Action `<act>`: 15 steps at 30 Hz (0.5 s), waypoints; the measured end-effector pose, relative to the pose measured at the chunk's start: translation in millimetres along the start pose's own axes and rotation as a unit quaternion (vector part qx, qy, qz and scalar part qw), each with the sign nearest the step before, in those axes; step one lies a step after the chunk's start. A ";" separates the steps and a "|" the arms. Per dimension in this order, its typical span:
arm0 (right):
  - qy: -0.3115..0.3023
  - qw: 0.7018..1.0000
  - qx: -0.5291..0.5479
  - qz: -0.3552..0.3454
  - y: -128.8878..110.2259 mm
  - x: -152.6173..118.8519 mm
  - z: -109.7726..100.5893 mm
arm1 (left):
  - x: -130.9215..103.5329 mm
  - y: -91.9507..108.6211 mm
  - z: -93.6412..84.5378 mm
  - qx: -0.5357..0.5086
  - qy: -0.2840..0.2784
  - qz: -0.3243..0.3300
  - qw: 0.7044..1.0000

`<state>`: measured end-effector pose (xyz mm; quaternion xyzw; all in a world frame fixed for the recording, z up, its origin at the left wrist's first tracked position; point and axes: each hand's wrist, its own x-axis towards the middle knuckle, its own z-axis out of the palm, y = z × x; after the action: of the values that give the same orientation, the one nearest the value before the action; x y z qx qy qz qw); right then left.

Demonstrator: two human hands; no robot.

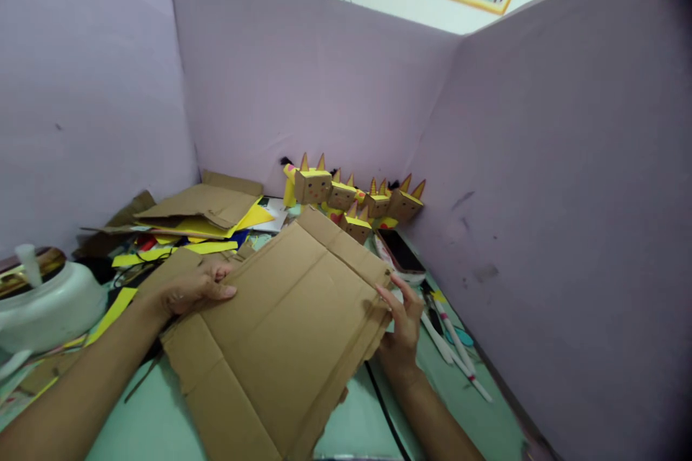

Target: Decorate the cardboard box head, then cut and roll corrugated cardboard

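Note:
A creased brown cardboard sheet (292,302) with folded flaps and torn edges is held up, tilted, above the green table (357,418). My left hand (200,288) grips its left edge, thumb on top and fingers curled at the rim. At the upper right corner, my right hand (403,317) pinches the sheet between thumb and fingers. Behind the sheet stand several small cardboard animal figures (312,189) with pointed yellow ears and drawn dots. The sheet hides part of the table beneath it.
Cardboard pieces (200,203) and yellow paper strips lie heaped at the left. A white pot-like container (54,310) stands at the near left. On the right are a dark phone (401,251) and white pens (459,346). Lilac panels (313,79) enclose the table; a black cable (385,407) crosses it.

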<state>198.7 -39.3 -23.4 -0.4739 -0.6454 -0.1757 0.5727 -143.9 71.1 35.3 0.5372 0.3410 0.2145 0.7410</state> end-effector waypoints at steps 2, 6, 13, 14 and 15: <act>0.024 0.996 0.054 0.071 1.5 -2.7 1.2 | 0.7 -0.4 -1.2 -0.016 -0.001 -0.005 1.000; 0.043 0.974 0.124 0.184 -1.4 -2.0 2.1 | 1.9 1.0 -1.4 -0.062 0.027 0.023 0.997; -0.194 0.770 0.491 0.359 -28.4 -0.2 -6.8 | 10.0 -1.8 22.7 -0.106 0.084 0.096 0.986; -0.179 0.768 0.486 0.376 -32.4 -2.1 -6.9 | 11.7 -3.3 27.0 -0.111 0.087 0.103 0.985; -0.173 0.760 0.475 0.408 -35.7 -3.7 -6.7 | 13.2 -4.9 30.9 -0.114 0.087 0.107 0.984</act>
<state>173.2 -63.4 -13.6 -0.3819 -0.4795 0.4885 0.6209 -112.5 58.5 32.8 0.4620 0.3176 0.3759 0.7378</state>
